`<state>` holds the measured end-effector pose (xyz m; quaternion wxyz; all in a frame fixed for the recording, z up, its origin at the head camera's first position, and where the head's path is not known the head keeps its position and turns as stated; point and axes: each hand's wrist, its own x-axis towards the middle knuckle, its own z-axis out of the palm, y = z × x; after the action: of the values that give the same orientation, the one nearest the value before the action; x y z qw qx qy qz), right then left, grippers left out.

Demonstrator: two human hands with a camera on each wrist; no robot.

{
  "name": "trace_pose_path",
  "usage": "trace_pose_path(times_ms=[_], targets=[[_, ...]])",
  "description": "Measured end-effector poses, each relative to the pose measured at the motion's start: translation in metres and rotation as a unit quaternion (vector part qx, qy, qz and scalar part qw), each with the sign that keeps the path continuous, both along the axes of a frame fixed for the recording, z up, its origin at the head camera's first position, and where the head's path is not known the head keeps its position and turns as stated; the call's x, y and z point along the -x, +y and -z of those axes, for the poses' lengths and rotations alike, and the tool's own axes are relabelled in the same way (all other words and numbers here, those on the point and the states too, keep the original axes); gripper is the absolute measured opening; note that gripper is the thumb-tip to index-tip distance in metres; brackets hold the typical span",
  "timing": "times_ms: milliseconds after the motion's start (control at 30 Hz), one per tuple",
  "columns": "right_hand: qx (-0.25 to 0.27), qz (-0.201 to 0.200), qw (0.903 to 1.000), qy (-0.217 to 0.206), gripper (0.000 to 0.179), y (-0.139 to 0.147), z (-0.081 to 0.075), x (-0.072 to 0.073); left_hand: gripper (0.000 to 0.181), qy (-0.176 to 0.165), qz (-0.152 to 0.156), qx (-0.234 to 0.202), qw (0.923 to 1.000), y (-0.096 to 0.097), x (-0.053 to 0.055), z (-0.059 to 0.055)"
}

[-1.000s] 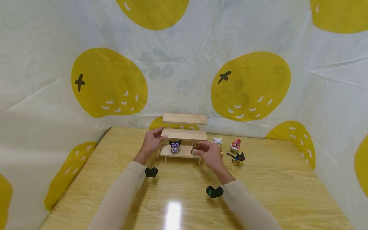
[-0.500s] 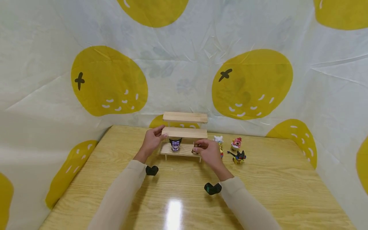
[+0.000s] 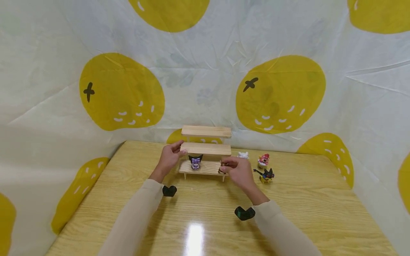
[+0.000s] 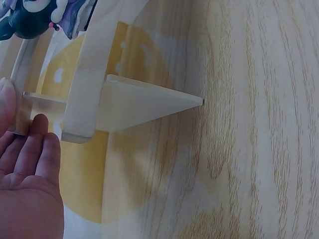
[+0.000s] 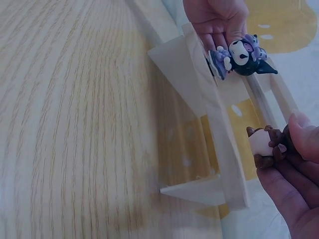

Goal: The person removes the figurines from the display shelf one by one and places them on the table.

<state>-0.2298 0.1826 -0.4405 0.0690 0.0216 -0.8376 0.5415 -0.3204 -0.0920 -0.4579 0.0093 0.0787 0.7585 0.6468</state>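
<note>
A small three-tier wooden display stand (image 3: 206, 131) stands on the table. My left hand (image 3: 169, 159) holds the left end of its middle tier, thumb above and fingers underneath. With thumb and fingers my right hand (image 3: 240, 172) pinches a small brown figurine (image 5: 276, 144) with a pale belly, at the right end of the lowest tier. Its head is partly hidden by the thumb in the right wrist view. On that same tier, left of centre, stands a black and purple figurine (image 3: 195, 162) with pointed ears.
Right of the stand are a white figurine (image 3: 243, 155), partly behind my right hand, a pink and red one (image 3: 263, 160), and a black and yellow one (image 3: 267, 175) with a long tail. Behind the wooden table (image 3: 198, 206) hangs a fruit-print cloth (image 3: 198, 81).
My right hand has shifted right with the brown figurine, towards the end of the lowest tier. The left hand keeps its hold on the middle tier.
</note>
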Motion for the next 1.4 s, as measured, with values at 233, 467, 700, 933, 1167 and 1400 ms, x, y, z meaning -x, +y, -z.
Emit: trace_pose_path(times_ms=[233, 467, 700, 933, 1167, 1400], targets=[[-0.013, -0.002, 0.9999, -0.004, 0.018, 0.012, -0.004, -0.005, 0.056, -0.001, -0.004, 0.000, 1.0000, -0.001, 0.001, 0.001], [-0.021, -0.001, 0.9998, -0.002, 0.017, 0.023, -0.005, -0.012, 0.056, -0.003, -0.004, 0.004, 1.0000, -0.002, 0.000, 0.004], [-0.024, -0.015, 0.9996, -0.009, 0.018, 0.032, -0.009, -0.020, 0.057, -0.006, 0.005, 0.003, 1.0000, -0.004, -0.002, 0.006], [-0.038, -0.011, 0.9992, -0.004, 0.015, 0.042, -0.010, -0.023, 0.056, -0.001, -0.004, 0.017, 0.9998, -0.005, -0.002, 0.005], [-0.064, -0.006, 0.9979, 0.006, 0.015, 0.054, -0.010, -0.027, 0.056, 0.000, 0.002, 0.013, 0.9999, -0.001, 0.000, 0.003], [-0.074, -0.006, 0.9972, 0.012, 0.014, 0.064, -0.009, -0.030, 0.056, -0.005, -0.001, 0.012, 0.9999, -0.001, 0.002, 0.001]])
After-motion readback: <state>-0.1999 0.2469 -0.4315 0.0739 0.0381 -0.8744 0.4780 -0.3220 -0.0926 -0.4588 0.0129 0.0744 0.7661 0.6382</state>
